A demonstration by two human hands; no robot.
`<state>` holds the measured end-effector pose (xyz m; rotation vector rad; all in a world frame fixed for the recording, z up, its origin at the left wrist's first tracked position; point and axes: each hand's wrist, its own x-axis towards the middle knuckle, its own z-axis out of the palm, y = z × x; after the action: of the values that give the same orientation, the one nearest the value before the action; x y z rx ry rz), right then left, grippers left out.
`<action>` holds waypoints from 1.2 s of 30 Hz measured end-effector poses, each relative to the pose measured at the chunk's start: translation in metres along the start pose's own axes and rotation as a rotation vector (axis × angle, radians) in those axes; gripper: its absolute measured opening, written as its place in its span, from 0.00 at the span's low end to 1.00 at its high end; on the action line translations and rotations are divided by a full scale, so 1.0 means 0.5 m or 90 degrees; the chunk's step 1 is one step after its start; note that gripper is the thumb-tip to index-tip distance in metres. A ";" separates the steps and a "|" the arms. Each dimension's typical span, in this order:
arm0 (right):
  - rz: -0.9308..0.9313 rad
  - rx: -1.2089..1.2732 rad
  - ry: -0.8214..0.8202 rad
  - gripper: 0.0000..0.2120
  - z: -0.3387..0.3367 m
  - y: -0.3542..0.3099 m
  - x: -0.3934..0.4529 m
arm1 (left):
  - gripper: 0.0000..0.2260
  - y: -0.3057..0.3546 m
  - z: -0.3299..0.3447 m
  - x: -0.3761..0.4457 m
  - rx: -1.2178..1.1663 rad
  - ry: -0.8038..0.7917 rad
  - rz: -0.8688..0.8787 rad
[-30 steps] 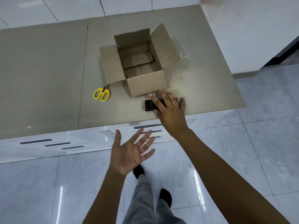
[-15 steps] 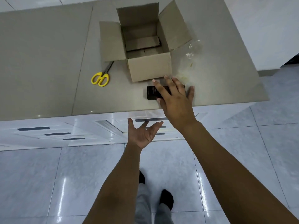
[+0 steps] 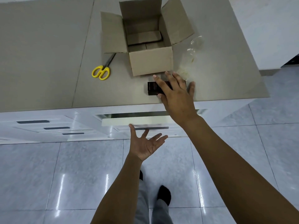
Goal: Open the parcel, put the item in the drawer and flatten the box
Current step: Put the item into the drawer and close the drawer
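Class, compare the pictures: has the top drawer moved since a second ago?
Yes. The top drawer now sticks out from the cabinet front, toward the person, below the countertop edge; earlier it sat flush.

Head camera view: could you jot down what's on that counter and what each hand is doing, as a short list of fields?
parcel: brown cardboard box, flaps open, on the grey countertop
item: small black rectangular box, in front of the parcel
right hand: spread over the item
left hand: open, palm up, below the drawer
drawer: white, slightly open
scissors: yellow-handled scissors, left of the parcel
wrap: crumpled clear plastic, right of the parcel
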<state>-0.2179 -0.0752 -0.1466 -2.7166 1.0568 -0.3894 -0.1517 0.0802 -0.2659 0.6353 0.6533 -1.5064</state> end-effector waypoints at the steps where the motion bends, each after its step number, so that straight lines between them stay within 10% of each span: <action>1: 0.005 0.003 0.006 0.25 0.000 -0.001 -0.005 | 0.47 -0.007 -0.007 -0.006 -0.002 0.003 0.000; 17: -0.189 -0.020 0.144 0.17 0.105 -0.023 -0.178 | 0.48 -0.058 -0.112 -0.050 0.063 -0.041 -0.066; 27: 0.127 0.016 -0.382 0.14 0.222 0.053 -0.086 | 0.49 -0.098 -0.168 -0.092 0.029 -0.077 -0.111; 36: 0.024 -0.105 -0.457 0.28 0.207 0.050 -0.132 | 0.45 -0.107 -0.158 -0.107 0.016 0.023 -0.094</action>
<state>-0.2477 -0.0389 -0.2628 -2.6039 0.9375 0.6636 -0.2030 0.1758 -0.2796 0.6458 0.7234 -1.6459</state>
